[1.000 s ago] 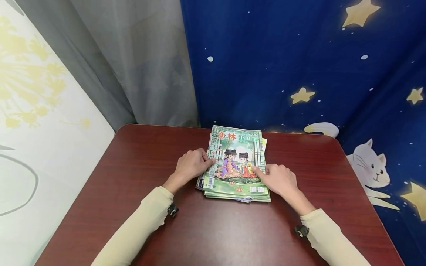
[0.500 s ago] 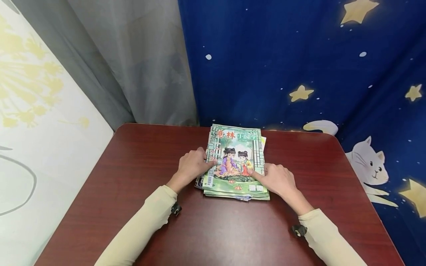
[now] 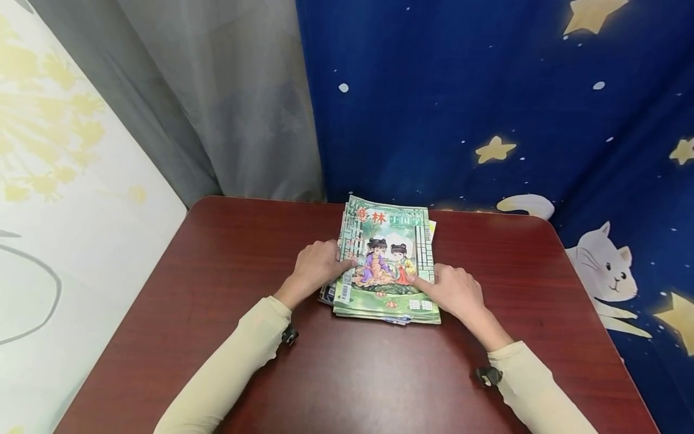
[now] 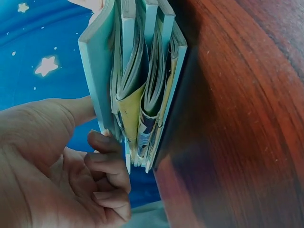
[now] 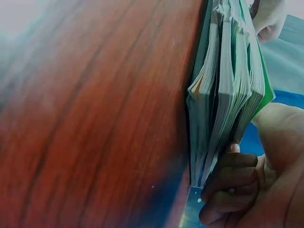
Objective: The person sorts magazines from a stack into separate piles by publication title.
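My grip is two-sided: the left hand (image 3: 317, 265) and the right hand (image 3: 458, 289) each pinch the top magazine (image 3: 386, 259), thumb on the cover and fingers curled at the side edge. I can't tell whether sheets beneath are caught too. With twelve o'clock pointing away from me, its long axis runs roughly from twelve to six, so I have it across the short way. It lies at three o'clock from the left hand and between nine and ten from the right; neither is nearer, though the right sits slightly closer to the six o'clock edge. Other magazines (image 5: 225, 95) lie stacked underneath.
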{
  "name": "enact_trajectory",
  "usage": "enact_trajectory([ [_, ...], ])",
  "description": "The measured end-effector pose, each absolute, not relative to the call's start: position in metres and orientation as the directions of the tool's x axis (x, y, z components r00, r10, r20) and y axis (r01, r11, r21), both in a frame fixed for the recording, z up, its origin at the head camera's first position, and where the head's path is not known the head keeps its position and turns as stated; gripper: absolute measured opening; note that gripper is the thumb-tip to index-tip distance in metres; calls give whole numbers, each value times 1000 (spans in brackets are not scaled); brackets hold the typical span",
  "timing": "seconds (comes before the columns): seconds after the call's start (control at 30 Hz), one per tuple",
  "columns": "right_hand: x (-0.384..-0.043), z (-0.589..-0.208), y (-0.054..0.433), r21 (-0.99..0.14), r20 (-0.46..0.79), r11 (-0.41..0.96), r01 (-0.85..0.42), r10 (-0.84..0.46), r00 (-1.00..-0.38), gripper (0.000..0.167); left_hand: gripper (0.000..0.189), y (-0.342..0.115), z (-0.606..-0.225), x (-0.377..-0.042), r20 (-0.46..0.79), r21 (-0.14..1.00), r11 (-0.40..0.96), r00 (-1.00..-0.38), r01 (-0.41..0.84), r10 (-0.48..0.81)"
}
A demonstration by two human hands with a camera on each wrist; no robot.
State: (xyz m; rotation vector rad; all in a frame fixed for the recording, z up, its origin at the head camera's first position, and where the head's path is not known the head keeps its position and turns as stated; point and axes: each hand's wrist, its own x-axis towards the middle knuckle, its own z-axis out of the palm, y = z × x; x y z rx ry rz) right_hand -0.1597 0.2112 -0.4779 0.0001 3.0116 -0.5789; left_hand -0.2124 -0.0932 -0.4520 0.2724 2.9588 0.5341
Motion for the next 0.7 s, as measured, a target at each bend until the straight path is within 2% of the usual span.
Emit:
enact_trajectory([
  [0.23,-160,-475,210,-392,-79,920,18,-14,-997,67,48,-96,-452,-213,-67,408,898,-975,167,212],
  [0.5,-160,-472,207,-475,-63,880,18,-14,-998,57,44,-98,-455,-210,-28,517,839,-976,170,215],
  [0.7,-157,-472,208,-480,-49,877,22,-2,-999,55,33,-97,-453,-205,-4,667,720,-965,192,262],
])
